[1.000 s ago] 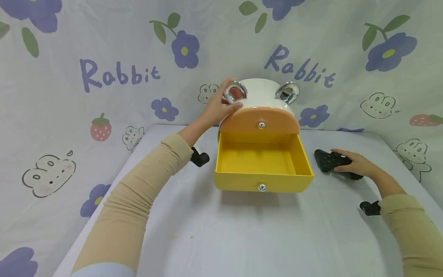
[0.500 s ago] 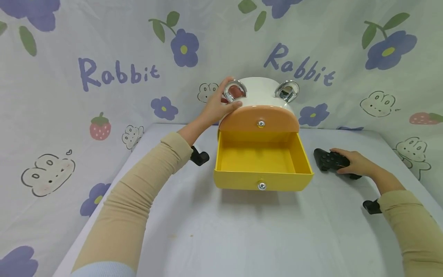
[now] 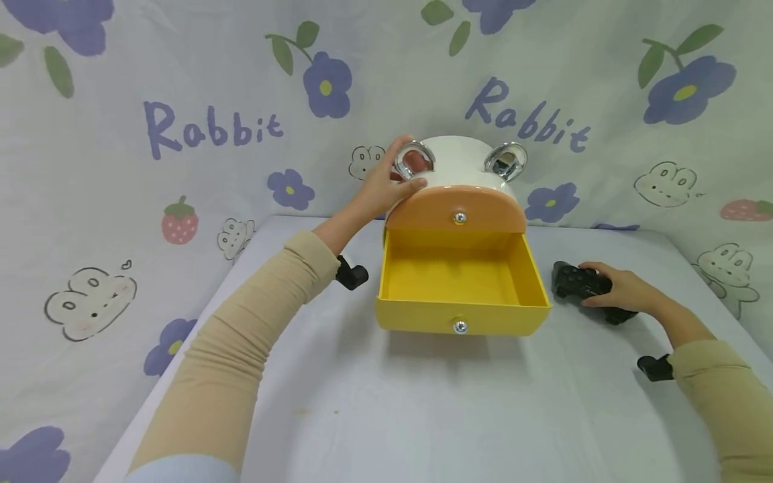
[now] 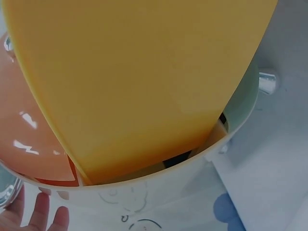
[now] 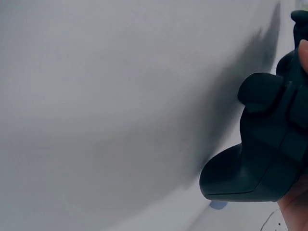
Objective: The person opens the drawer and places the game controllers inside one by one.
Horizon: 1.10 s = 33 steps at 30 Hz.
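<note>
A small drawer cabinet with a white domed top, silver ring ears and an orange upper drawer front stands at the back of the table. Its yellow drawer is pulled out, and nothing is visible inside it. My left hand holds the cabinet at its left ear, thumb in front. In the left wrist view, a few fingertips show beside the cabinet. To the right of the drawer, my right hand grips a black game controller. The controller looks tilted off the tabletop in the right wrist view.
A white cloth covers the table. Behind it hangs a printed curtain with flowers and rabbits. Black wrist mounts stick out from both sleeves.
The head view has shifted slightly. My right wrist has turned a little on the controller, which stays in about the same place. My left hand and the cabinet stay as they were.
</note>
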### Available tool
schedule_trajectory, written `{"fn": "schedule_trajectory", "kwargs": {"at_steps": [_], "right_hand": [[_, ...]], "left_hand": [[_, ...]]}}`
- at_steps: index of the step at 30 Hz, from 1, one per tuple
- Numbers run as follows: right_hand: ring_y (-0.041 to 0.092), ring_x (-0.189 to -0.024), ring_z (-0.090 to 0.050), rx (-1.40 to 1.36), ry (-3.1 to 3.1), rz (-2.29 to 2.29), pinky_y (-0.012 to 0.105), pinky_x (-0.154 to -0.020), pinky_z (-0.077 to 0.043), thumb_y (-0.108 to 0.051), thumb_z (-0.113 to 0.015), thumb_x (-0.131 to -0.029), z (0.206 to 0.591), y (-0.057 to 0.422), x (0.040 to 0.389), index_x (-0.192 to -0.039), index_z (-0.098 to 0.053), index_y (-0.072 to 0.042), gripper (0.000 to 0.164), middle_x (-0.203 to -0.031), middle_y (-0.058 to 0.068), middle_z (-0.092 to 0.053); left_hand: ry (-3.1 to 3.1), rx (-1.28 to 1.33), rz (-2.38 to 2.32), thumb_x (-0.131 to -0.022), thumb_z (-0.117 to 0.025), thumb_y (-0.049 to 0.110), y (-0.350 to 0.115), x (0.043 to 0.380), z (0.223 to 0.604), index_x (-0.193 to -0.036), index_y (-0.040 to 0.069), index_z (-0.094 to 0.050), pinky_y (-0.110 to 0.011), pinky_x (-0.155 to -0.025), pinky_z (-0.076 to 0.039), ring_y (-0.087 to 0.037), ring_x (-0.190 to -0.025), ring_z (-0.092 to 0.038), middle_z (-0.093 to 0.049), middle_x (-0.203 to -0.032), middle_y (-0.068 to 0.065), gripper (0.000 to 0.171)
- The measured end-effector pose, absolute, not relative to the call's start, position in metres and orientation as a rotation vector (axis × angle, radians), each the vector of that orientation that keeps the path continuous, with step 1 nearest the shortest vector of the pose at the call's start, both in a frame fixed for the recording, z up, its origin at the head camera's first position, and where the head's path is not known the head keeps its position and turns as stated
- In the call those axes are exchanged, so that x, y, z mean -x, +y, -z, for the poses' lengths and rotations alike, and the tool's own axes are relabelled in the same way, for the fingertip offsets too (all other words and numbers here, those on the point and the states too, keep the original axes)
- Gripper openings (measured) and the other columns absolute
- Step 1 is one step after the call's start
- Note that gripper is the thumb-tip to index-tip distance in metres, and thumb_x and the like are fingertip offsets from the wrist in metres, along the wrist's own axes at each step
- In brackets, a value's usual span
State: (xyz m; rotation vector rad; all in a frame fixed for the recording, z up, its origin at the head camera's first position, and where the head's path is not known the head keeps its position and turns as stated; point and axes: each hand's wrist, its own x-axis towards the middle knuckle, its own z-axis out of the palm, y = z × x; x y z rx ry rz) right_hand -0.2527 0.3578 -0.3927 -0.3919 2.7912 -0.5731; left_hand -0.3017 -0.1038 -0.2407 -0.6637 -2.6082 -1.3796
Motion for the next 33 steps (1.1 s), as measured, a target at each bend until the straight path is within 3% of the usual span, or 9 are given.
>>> {"fn": "schedule_trajectory", "kwargs": {"at_steps": [9, 18, 26, 33], "right_hand": [[0.043, -0.098, -0.053, 0.457, 2.815, 0.537, 0.057, -0.075, -0.045, -0.037, -0.071, -0.077, 0.372, 0.353, 0.251, -0.138, -0.028, -0.005, 0.081, -0.117, 0.037, -0.048], [0.028, -0.085, -0.055, 0.543, 2.870, 0.500, 0.046, -0.069, -0.047, -0.036, -0.071, -0.077, 0.332, 0.342, 0.243, -0.137, -0.032, -0.007, 0.077, -0.108, 0.026, -0.057], [0.042, -0.098, -0.054, 0.609, 2.926, 0.451, 0.054, -0.071, -0.048, -0.035, -0.072, -0.076, 0.300, 0.332, 0.235, -0.138, -0.032, -0.009, 0.078, -0.118, 0.036, -0.049], [0.031, -0.086, -0.056, 0.649, 2.902, 0.498, 0.046, -0.066, -0.048, -0.027, -0.074, -0.075, 0.268, 0.321, 0.228, -0.137, -0.033, -0.013, 0.076, -0.115, 0.034, -0.052]], "left_hand": [[-2.599, 0.650, 1.375, -0.082, -0.067, 0.033, -0.103, 0.302, 0.242, -0.143, 0.031, -0.022, -0.036, -0.089, -0.042, -0.022, -0.100, -0.050, -0.040, -0.138, -0.005, 0.076], [-2.594, 0.663, 1.397, -0.082, -0.067, 0.033, -0.102, 0.301, 0.242, -0.144, 0.029, -0.021, -0.038, -0.088, -0.043, -0.023, -0.100, -0.049, -0.038, -0.140, -0.005, 0.077], [-2.595, 0.660, 1.405, -0.082, -0.067, 0.033, -0.102, 0.302, 0.243, -0.144, 0.030, -0.021, -0.038, -0.090, -0.042, -0.022, -0.101, -0.048, -0.036, -0.141, -0.004, 0.078], [-2.596, 0.661, 1.404, -0.082, -0.067, 0.034, -0.103, 0.302, 0.243, -0.144, 0.032, -0.020, -0.039, -0.089, -0.042, -0.023, -0.101, -0.049, -0.037, -0.140, -0.004, 0.078]]}}
